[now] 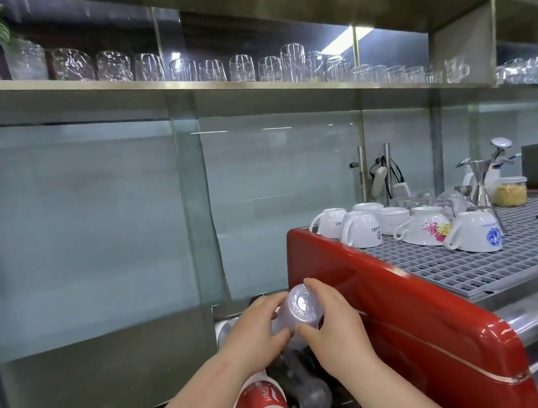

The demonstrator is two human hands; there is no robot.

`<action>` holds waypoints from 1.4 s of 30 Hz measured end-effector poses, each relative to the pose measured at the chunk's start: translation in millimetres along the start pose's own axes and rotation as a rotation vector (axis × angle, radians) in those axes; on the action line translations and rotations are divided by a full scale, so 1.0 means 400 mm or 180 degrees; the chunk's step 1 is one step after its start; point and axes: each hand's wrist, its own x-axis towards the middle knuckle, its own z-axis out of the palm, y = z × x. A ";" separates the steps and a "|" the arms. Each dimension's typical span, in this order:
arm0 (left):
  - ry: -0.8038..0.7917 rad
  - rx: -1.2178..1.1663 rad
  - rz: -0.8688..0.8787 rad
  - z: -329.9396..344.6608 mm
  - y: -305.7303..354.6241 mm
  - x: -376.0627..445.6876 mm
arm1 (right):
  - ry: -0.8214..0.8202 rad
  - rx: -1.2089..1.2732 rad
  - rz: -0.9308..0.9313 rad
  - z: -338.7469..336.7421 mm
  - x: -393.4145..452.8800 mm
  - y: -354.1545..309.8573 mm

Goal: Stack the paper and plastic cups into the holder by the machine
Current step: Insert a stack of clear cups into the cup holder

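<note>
A clear plastic cup (299, 312) is held upside down, base toward me, between both hands beside the red machine (412, 332). My left hand (256, 331) grips its left side and my right hand (335, 328) grips its right side. Below them stands the dark cup holder (293, 375), mostly hidden by my hands and forearms. A stack of red and white paper cups (265, 407) sits in the holder's left slot, with a clear plastic cup stack (313, 395) next to it on the right.
White ceramic cups (409, 224) stand upside down on the machine's grey grille top (504, 253). A steel shelf (179, 89) with glasses runs overhead. A frosted glass wall (94, 225) lies behind and to the left. A jigger and jar (496, 192) stand at the far right.
</note>
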 end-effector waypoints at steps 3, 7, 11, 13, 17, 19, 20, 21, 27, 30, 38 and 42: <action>-0.0039 0.0096 -0.0028 0.013 -0.013 0.009 | -0.0069 -0.0014 0.0077 0.017 0.003 0.014; -0.0133 0.0202 -0.0141 0.030 -0.037 0.018 | -0.0180 -0.0118 0.0133 0.042 0.005 0.037; -0.0211 0.0289 -0.0184 0.042 -0.058 0.018 | -0.0378 -0.0396 0.0158 0.062 0.008 0.060; -0.0203 0.0319 -0.0202 0.047 -0.065 0.019 | -0.0425 -0.0496 0.0165 0.068 0.011 0.069; -0.0204 0.0451 -0.0214 0.054 -0.072 0.024 | -0.0356 -0.0580 0.0169 0.082 0.013 0.081; -0.0186 0.0536 -0.0193 0.056 -0.073 0.025 | -0.0280 -0.0604 0.0172 0.091 0.014 0.087; -0.0176 0.0581 -0.0168 0.057 -0.072 0.025 | -0.0260 -0.0647 0.0185 0.095 0.017 0.089; -0.0166 0.0622 -0.0142 0.058 -0.071 0.026 | -0.0261 -0.0712 0.0209 0.099 0.020 0.090; -0.0145 0.0814 -0.0094 0.064 -0.069 0.041 | -0.0395 -0.1055 0.0274 0.118 0.045 0.101; -0.0188 0.0858 -0.0117 0.062 -0.070 0.049 | -0.0444 -0.1159 0.0189 0.124 0.056 0.107; -0.0228 0.0960 -0.0139 0.066 -0.058 0.052 | -0.0504 -0.1305 0.0176 0.121 0.060 0.108; -0.0369 0.1015 -0.0225 0.060 -0.044 0.049 | -0.0758 -0.1334 0.0250 0.106 0.054 0.095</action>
